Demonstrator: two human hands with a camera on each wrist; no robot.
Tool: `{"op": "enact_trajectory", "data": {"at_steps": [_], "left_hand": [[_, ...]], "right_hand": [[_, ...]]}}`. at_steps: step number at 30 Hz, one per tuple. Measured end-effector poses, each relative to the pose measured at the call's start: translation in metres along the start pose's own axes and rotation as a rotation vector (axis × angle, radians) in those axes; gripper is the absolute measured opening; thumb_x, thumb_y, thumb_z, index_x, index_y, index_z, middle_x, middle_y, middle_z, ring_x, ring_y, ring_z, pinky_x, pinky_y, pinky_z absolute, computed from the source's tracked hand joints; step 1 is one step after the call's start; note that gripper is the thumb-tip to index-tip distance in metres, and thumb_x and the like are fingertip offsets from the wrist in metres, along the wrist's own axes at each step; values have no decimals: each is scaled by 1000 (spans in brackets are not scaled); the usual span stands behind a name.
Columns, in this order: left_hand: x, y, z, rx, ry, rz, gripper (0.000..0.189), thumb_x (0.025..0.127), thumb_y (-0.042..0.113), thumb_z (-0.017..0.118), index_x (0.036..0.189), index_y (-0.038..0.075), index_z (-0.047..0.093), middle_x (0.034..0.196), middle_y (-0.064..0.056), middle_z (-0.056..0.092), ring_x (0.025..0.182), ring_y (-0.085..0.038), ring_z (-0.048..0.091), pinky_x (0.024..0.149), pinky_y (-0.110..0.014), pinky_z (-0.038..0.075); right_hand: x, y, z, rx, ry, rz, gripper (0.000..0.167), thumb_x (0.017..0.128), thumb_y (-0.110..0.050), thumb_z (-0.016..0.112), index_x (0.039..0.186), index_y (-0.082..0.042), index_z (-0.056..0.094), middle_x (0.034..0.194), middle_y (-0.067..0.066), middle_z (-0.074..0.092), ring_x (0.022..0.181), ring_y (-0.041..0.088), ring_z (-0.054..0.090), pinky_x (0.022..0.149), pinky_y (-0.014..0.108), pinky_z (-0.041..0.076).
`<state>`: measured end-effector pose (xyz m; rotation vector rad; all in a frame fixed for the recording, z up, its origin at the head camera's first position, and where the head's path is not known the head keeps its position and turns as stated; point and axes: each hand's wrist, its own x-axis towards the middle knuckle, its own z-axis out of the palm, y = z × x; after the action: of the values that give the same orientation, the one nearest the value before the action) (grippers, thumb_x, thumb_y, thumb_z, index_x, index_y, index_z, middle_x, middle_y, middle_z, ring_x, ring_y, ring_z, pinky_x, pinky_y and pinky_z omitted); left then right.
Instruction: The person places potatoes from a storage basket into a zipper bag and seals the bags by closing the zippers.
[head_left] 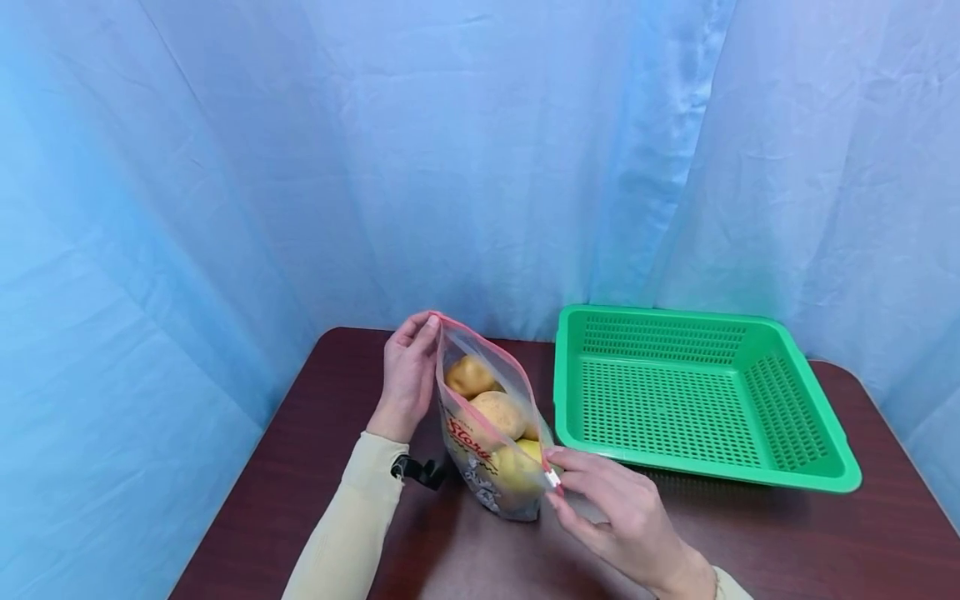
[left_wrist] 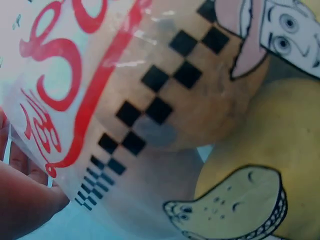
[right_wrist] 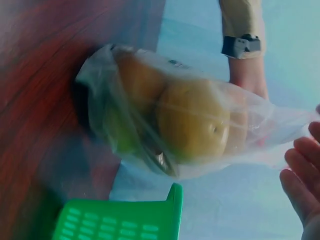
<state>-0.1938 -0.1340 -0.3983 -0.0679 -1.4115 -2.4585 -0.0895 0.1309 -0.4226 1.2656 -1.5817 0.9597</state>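
A clear zip bag point(head_left: 483, 493) with a pink rim and cartoon print stands on the table, its mouth spread apart. Inside lie potato-like brown items point(head_left: 497, 414) and a yellow, fruit-like one point(head_left: 517, 463); the print partly covers them in the left wrist view. My left hand point(head_left: 405, 371) pinches the far left corner of the rim between thumb and fingers. At the near right corner, my right hand point(head_left: 626, 512) holds the white slider point(head_left: 552, 478) with thumb and fingertips. Through the plastic, the right wrist view shows a round yellow-brown item point(right_wrist: 192, 122).
A green perforated plastic basket point(head_left: 817, 477) sits on the right of the dark red-brown table point(head_left: 300, 467), close beside the bag. Pale blue curtains point(head_left: 465, 167) hang behind and to the left of the table. A black wrist camera point(head_left: 420, 472) is strapped on the left wrist.
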Motion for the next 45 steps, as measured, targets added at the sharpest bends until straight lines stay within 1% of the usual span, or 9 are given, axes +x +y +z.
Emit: {"op": "enact_trajectory", "data": {"at_steps": [5,11,15,19,24,29,35,41,45], "left_hand": [[-3,2,-11,-19,62,49,13,103,5,62,96,11,72,90,0,69,85,-12,63,81,-28,52],[-12,8,-25,-57,84,84,7,102,8,66,97,7,72,90,-1,69,81,-12,64,76,-27,52],[-19,11,-31,-113,96,97,8,102,8,66,97,7,72,91,-3,70,85,-15,66,80,-28,53],[-27,15,-36,-160,112,108,15,104,7,61,95,11,73,93,-3,69,89,-17,66,84,-30,52],[-37,19,-41,-193,121,144,16,104,5,61,95,10,73,96,-4,69,91,-15,63,84,-27,51],[-50,23,-45,-204,113,158,13,104,5,61,96,8,72,99,-6,68,94,-17,62,87,-27,50],[-66,25,-51,-152,126,170,17,105,3,57,99,8,72,99,-5,69,93,-17,63,86,-28,51],[-76,28,-55,-9,177,153,14,105,5,58,103,8,72,97,-2,71,92,-15,64,90,-28,52],[-79,31,-54,16,171,158,14,105,5,59,107,7,72,101,-2,72,94,-16,64,91,-29,53]], "right_hand": [[-5,5,-5,25,16,191,23,103,-16,63,88,0,73,97,17,76,87,25,76,87,21,57],[-9,20,-14,-3,31,313,24,102,-20,65,92,-1,76,94,11,78,90,16,76,87,16,55],[-9,31,-19,1,37,395,9,90,-4,75,97,-3,79,95,9,79,93,10,75,87,14,54],[-5,40,-23,-12,17,503,27,79,8,78,102,-5,81,97,7,79,98,3,73,85,13,53],[1,50,-28,14,-16,624,23,85,5,78,105,-6,81,101,5,79,94,4,73,76,11,53],[6,61,-30,14,-14,656,25,85,7,78,107,-7,81,102,4,79,79,0,68,58,14,44],[7,66,-28,-7,-14,718,28,84,6,81,107,-9,82,103,6,79,65,2,55,48,20,33],[4,63,-21,36,-4,911,18,90,-1,79,104,-12,81,97,2,78,71,7,63,58,17,45],[6,60,-19,56,-6,951,17,93,-4,77,107,-12,79,101,1,77,82,4,69,70,14,52]]}}
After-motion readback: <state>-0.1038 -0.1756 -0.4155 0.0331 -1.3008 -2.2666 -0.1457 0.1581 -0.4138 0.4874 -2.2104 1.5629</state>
